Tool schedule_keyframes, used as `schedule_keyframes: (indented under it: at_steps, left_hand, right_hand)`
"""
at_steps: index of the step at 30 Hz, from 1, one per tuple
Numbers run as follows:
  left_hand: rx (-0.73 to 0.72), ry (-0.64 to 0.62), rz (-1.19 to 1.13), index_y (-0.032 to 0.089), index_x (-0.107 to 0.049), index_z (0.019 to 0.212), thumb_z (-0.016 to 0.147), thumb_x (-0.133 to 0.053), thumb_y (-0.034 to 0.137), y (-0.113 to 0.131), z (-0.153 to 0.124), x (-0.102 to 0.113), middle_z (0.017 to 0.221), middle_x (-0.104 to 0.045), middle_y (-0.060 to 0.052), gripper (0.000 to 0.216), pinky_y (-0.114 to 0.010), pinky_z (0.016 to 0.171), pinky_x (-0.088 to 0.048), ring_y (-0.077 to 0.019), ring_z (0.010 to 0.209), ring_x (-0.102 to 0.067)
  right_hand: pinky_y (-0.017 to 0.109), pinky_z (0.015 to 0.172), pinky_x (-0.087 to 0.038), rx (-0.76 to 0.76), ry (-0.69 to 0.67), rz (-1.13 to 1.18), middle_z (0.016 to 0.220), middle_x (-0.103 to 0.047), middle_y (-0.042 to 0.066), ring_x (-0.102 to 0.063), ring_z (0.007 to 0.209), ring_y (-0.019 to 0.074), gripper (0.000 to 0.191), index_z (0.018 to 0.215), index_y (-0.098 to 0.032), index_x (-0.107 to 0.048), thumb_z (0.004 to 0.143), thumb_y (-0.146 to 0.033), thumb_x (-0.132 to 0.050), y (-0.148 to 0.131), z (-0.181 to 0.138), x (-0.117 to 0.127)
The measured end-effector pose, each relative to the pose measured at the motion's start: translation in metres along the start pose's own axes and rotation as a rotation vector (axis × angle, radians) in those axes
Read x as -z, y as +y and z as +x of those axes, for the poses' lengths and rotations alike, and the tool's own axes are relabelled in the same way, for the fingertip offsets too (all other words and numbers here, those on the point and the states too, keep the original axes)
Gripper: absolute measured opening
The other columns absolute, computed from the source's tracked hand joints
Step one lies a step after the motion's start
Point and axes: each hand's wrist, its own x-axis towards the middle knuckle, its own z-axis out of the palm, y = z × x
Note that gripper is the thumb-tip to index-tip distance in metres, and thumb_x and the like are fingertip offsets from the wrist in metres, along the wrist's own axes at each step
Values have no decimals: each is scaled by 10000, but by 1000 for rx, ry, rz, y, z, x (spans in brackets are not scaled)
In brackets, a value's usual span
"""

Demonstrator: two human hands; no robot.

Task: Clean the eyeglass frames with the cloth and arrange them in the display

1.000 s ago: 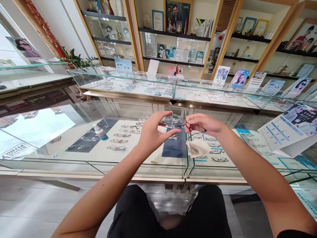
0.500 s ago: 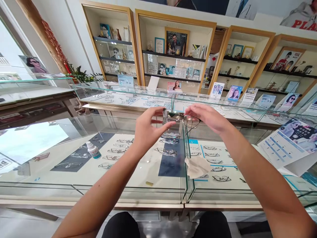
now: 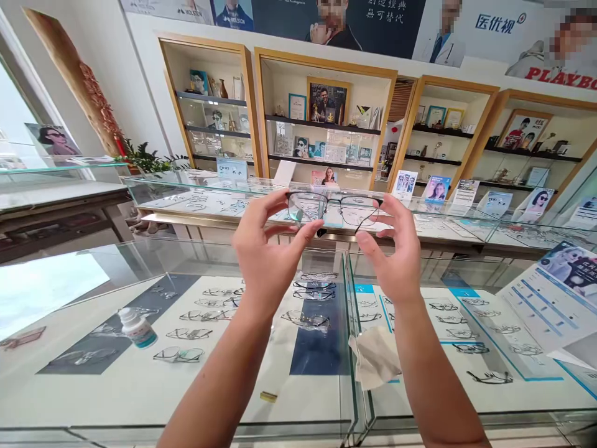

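I hold a pair of thin dark-framed glasses [image 3: 333, 208] up at chest height, lenses facing away, above a glass display counter [image 3: 186, 398]. My left hand [image 3: 265, 255] pinches the left end of the frame between thumb and fingers. My right hand [image 3: 396, 249] pinches the right end the same way. A crumpled pale cleaning cloth [image 3: 375, 358] lies on the counter glass below my right wrist. A small white bottle with a teal label [image 3: 137, 328] lies tipped on the glass to the left.
Rows of spectacle frames [image 3: 308, 320] lie inside the counter. A second glass counter [image 3: 209, 196] runs behind it, with leaflets and stand-up cards. Wooden wall shelves [image 3: 326, 124] hold pictures and trophies. A tilted brochure stand [image 3: 550, 298] sits at the right.
Both hands have raised the glasses from just above the counter to higher in front of me and turned them level. My view has tilted upward, showing more of the wall.
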Motion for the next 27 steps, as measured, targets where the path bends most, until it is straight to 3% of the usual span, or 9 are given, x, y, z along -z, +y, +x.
schedule_keyframes:
  at_steps: [5, 11, 21, 27]
  left_hand:
    - [-28, -25, 8, 288, -702, 1341, 823, -959, 434, -15, -7, -5, 1280, -743, -77, 596, -330, 770, -715, -251, 1187, -743]
    - [41, -102, 37, 276, -689, 1322, 841, -933, 497, -31, -9, -14, 1294, -733, -85, 583, -325, 774, -699, -255, 1209, -730]
    - [75, -147, 129, 278, -649, 1343, 900, -866, 551, -34, -14, -21, 1310, -714, -97, 564, -324, 755, -682, -255, 1195, -723]
    - [69, -134, 181, 257, -651, 1310, 867, -894, 555, -36, -18, -25, 1249, -714, -93, 587, -294, 682, -629, -245, 1158, -709]
  right_hand:
    - [537, 948, -620, 37, 24, -38, 1451, -707, 110, -709, 1279, 336, 673, 1551, -344, -544, 947, -511, -788, 19, -4, -9]
    - [501, 964, -603, 13, -11, -37, 1302, -751, 81, -711, 1240, 300, 482, 1358, -306, -656, 945, -513, -795, 34, 1, -13]
    - [567, 1063, -594, -88, -44, -94, 1281, -730, 92, -699, 1219, 311, 528, 1413, -351, -581, 964, -555, -770, 37, 3, -17]
    - [545, 1049, -598, -172, -105, -33, 1331, -737, 91, -707, 1257, 308, 532, 1381, -344, -583, 950, -581, -785, 45, 5, -12]
